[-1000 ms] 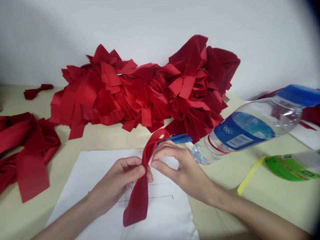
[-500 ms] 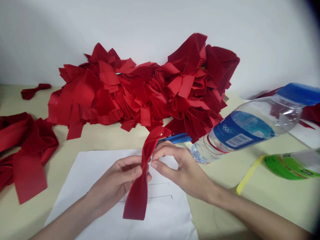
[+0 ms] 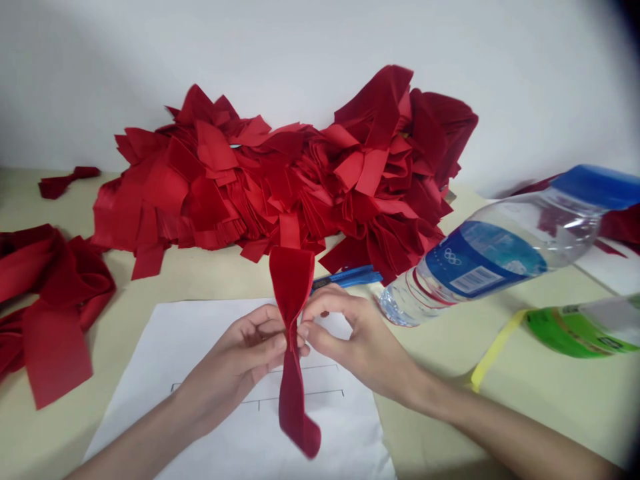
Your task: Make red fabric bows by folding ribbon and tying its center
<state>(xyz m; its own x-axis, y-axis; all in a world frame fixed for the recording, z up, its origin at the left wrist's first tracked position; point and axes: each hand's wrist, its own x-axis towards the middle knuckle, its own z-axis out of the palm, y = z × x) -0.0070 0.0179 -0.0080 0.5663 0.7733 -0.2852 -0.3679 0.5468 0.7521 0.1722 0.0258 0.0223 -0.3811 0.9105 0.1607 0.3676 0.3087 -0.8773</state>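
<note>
Both hands meet over a white sheet of paper [image 3: 210,427] with thin printed lines. My left hand [image 3: 240,357] and my right hand [image 3: 345,340] each pinch the middle of a red velvet ribbon strip [image 3: 291,287]. The strip stands upright above the pinch with its flat face toward me, and its lower end hangs down and curls near the paper. A blue pen [image 3: 350,277] lies just behind my right hand.
A big heap of red ribbon bows [image 3: 295,173] fills the back against the white wall. Loose red ribbon [image 3: 45,300] lies at the left. A clear water bottle [image 3: 500,253] with a blue label lies at the right, beside green tape [image 3: 580,330].
The ribbon's upper end has turned from leaning right to standing upright and flat. Its lower end has narrowed and swung slightly right. Both hands stay pinched in the same place.
</note>
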